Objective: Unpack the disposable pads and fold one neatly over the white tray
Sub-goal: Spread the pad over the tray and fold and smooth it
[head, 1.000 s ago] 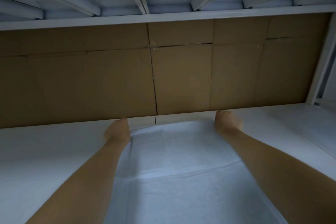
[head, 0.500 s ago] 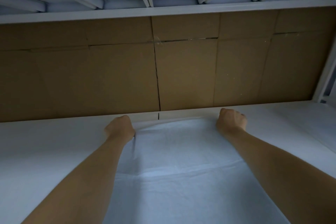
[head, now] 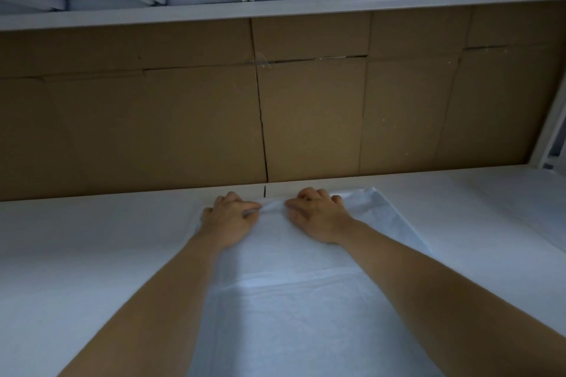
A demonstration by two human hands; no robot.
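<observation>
A white disposable pad [head: 284,300] lies spread over the white tray [head: 76,239], running from the near edge to the far rim. My left hand [head: 228,219] and my right hand [head: 317,217] sit close together at the pad's far edge, fingers curled down over it. Between the thumbs the pad's edge is bunched into a small raised pinch. A crease crosses the pad halfway along my forearms. The pad's far right corner [head: 372,196] lies flat beside my right hand.
A brown cardboard wall [head: 306,116] stands right behind the tray's far rim. A white shelf with slats [head: 275,6] hangs overhead. A white upright post [head: 551,119] stands at the right.
Both hands have slid inward along the pad's far edge, from wide apart near its corners to almost touching at the middle, gathering the edge between them.
</observation>
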